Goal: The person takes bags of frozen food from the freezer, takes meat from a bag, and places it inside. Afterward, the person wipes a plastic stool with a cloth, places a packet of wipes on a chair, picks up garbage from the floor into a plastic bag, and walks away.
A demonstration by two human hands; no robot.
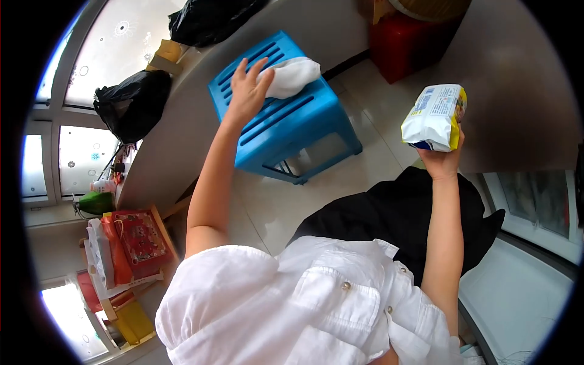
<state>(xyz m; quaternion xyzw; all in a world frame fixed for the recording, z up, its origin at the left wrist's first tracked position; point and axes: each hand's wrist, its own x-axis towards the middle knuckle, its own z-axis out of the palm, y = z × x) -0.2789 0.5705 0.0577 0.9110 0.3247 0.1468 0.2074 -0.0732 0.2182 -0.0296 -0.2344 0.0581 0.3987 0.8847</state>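
My left hand [248,92] is over the blue plastic stool [304,121], its fingers spread apart. Beside its thumb lies a crumpled white cloth [295,77] on the slatted seat; whether the thumb touches it I cannot tell. Out to the right, my right hand [443,161] grips a white, yellow and blue plastic packet [433,117] from below. Printed text covers the packet's upper side, and its near end is plain white. Most of the right hand's fingers are hidden behind the packet.
Black plastic bags [134,104] rest on the ledge by the windows. A red box [406,45] stands at the back. Left, a shelf bears a red patterned box [141,240]. A brown panel [514,115] rises at the right, above a glazed frame [535,201].
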